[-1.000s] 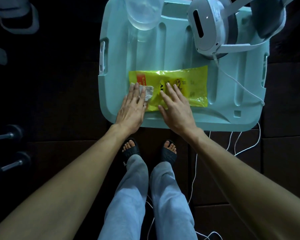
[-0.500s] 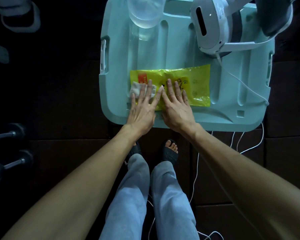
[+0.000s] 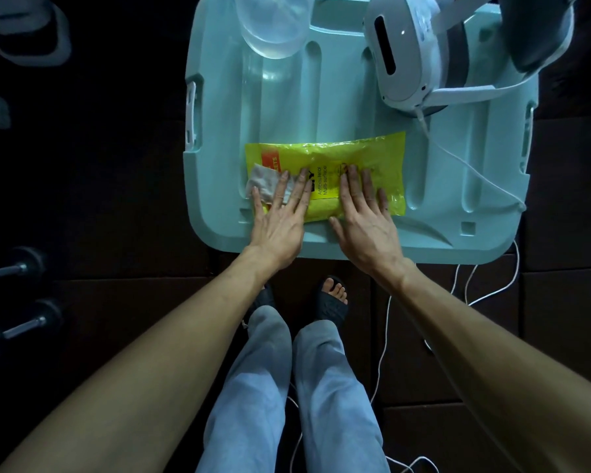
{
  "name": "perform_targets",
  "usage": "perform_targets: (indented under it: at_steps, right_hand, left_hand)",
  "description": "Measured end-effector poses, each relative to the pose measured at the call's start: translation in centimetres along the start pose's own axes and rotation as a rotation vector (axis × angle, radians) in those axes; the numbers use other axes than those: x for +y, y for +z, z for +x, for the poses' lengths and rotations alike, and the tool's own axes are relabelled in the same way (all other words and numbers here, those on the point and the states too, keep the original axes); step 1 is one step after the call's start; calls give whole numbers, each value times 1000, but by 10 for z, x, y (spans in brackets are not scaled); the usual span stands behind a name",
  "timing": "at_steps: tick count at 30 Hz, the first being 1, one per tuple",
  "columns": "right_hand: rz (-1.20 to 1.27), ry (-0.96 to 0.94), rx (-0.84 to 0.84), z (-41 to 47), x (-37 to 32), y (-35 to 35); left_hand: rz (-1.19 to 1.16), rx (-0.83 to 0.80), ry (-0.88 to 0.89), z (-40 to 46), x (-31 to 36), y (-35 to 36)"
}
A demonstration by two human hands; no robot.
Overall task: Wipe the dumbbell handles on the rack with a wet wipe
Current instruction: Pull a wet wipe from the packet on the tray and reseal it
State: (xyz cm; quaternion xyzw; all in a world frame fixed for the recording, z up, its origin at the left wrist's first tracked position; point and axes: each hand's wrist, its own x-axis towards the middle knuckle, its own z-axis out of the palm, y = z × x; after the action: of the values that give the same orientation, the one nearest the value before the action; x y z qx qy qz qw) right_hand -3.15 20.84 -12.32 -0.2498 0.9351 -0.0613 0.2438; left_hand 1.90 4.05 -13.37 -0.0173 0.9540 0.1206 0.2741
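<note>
White wet wipe [image 3: 266, 183] lies under flat, spread left hand [image 3: 280, 221]; right hand [image 3: 365, 221] flat on yellow pack [image 3: 362, 153].

There is a single wide-angle view, from a camera worn on the person's head, facing almost straight down over both outstretched bare forearms. It looks close onto the pale teal moulded plastic lid [image 3: 355, 107] that fills the upper middle, with the person's grey trouser legs [image 3: 287, 387] and black sandals [image 3: 331, 305] directly below. The dark tiled floor [image 3: 116, 199] curves away at the edges, two dark dumbbells with metal handles [image 3: 14, 302] lying at the far left.
</note>
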Motion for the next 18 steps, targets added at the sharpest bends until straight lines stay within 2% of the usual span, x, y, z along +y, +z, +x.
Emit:
perform_targets:
  at_steps: [8,18]
  right_hand:
    - [5,-26,-8,0,4,2]
    - [53,9,-11,3,1,1]
  left_hand:
    - [16,133,33,-4,0,11]
    - [10,-26,-21,3,-1,-4]
